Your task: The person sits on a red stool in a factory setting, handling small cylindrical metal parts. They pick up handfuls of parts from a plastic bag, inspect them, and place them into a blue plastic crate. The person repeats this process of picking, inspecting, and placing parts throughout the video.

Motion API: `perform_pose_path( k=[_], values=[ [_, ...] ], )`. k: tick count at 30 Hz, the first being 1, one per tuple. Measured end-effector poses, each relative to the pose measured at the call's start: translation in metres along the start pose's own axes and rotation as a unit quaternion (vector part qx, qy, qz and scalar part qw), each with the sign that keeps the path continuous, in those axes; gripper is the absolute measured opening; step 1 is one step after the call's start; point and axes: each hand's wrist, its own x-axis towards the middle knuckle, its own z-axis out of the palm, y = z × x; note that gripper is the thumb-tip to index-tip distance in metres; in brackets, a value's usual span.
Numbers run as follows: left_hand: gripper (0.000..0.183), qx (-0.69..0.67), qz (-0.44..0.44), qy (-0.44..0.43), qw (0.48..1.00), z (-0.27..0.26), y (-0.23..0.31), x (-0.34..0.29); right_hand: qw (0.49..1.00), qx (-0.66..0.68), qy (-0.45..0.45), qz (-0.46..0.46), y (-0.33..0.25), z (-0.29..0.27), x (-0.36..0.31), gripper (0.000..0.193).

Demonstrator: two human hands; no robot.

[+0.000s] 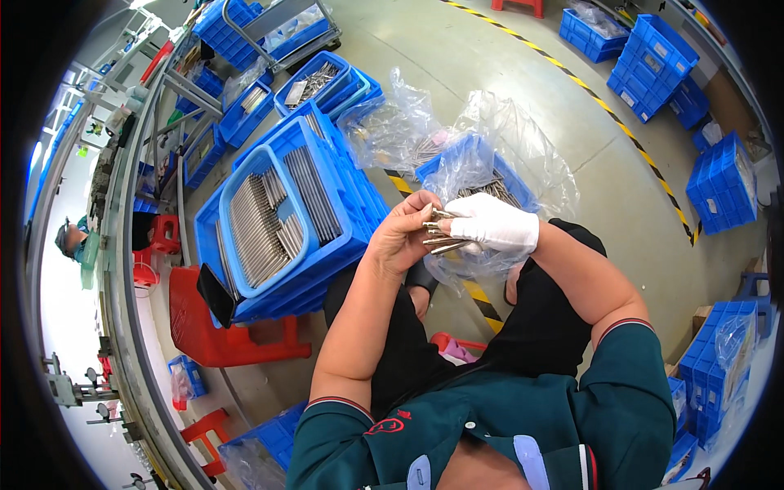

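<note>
The right hand (498, 226), in a white glove, closes its grip around a small bundle of metal rods (445, 243), fingers wrapped over them and the rod ends poking out toward the left. The bare left hand (400, 235) has its fingers curled in, thumb and fingertips pressed up to those ends; its grip is nearly closed, but I cannot tell whether it pinches a single rod. The bundle sits between the two hands, above the person's lap and near a blue bin (523, 186) of loose rods with clear plastic (531, 143) bunched about it. Beside the left forearm, a light-blue tray (311, 238) holds rods laid in neat rows, resting on a stack of blue crates (367, 211).
</note>
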Motion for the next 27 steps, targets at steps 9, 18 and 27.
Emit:
perform_pose_path(
  k=[9,18,27],
  values=[
    [0.008,0.146,0.017,0.089,0.985,0.006,0.007,-0.004,0.998,-0.061,0.007,0.004,0.003,-0.003,0.004,0.027],
    [0.024,0.672,0.169,0.126,0.710,0.022,0.005,-0.007,0.983,-0.180,0.020,0.006,0.010,-0.010,0.012,0.038],
    [0.023,0.701,0.173,0.159,0.673,0.030,0.003,-0.006,0.944,-0.312,0.060,-0.088,0.022,-0.013,0.017,0.041]
  ],
)
